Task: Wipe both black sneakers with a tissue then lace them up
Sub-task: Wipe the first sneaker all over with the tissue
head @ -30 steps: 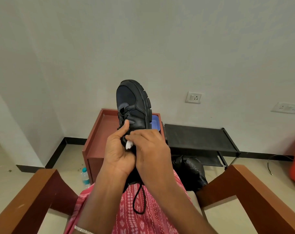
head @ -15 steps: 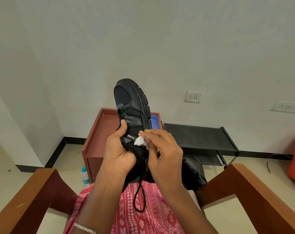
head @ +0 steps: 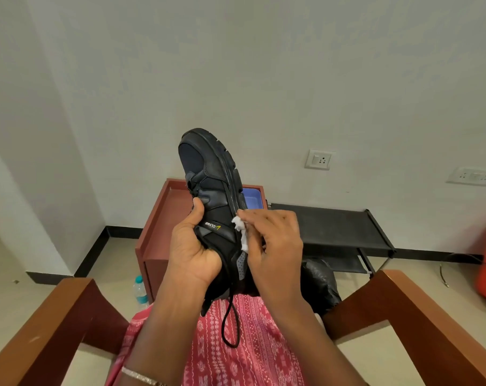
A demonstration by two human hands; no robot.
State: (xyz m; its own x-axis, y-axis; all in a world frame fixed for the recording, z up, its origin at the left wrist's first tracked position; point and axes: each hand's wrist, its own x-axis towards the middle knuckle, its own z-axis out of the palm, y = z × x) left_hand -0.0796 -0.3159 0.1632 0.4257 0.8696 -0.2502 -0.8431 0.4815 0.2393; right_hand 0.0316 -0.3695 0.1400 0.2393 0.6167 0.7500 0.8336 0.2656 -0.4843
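— While the left hand [head: 194,254] grips the sneaker [head: 208,174] near its heel, which way does its long axis run?
— Toe up and away, sole [head: 230,168] facing right, held above the lap [head: 236,358].
— Right hand [head: 275,246] state?
— Nearer the sole; its fingers [head: 264,218] pinch the tissue [head: 242,232] against the sole's edge. Lace [head: 230,324] hangs loose, untied.
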